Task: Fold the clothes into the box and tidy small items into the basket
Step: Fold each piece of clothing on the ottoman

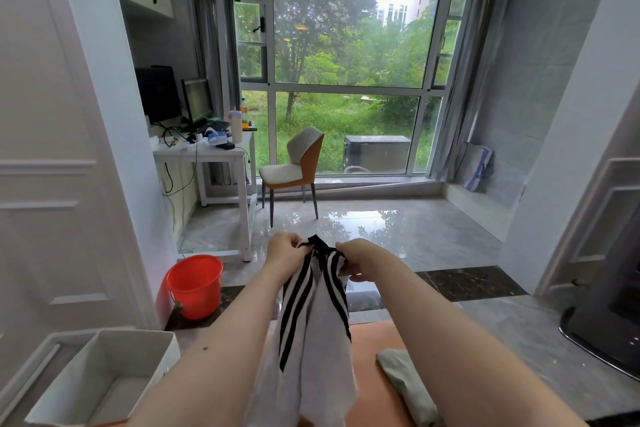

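Striped garment (311,340) held up, both hands' fingers (294,243) pinching its top, no readable labels

A red bucket (194,284) stands on the floor beside the white door panel (52,163) at left. Beyond it a white bench (221,152) against the left wall carries two dark monitors (173,97), tangled cables and a white bottle (236,126). An orange-backed chair (294,166) with a pale seat stands just beside the bench, before a large window (346,62) that looks onto green trees. Grey curtains (457,107) hang at both sides.
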The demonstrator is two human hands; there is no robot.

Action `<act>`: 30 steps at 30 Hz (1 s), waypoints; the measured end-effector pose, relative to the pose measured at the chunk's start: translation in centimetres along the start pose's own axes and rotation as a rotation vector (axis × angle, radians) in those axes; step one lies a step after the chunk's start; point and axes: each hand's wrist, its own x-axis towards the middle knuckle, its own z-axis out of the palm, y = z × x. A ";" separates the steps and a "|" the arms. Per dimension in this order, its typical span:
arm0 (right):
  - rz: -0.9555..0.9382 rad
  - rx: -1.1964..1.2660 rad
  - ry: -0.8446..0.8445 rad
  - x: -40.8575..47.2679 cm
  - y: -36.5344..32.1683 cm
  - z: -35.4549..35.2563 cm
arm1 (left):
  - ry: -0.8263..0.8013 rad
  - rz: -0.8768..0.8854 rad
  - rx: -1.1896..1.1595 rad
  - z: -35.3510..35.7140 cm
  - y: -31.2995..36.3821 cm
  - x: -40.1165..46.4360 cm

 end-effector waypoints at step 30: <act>0.028 0.177 -0.029 1.7 -1.9 0.7 | -0.096 0.059 -0.220 2.0 -0.5 0.7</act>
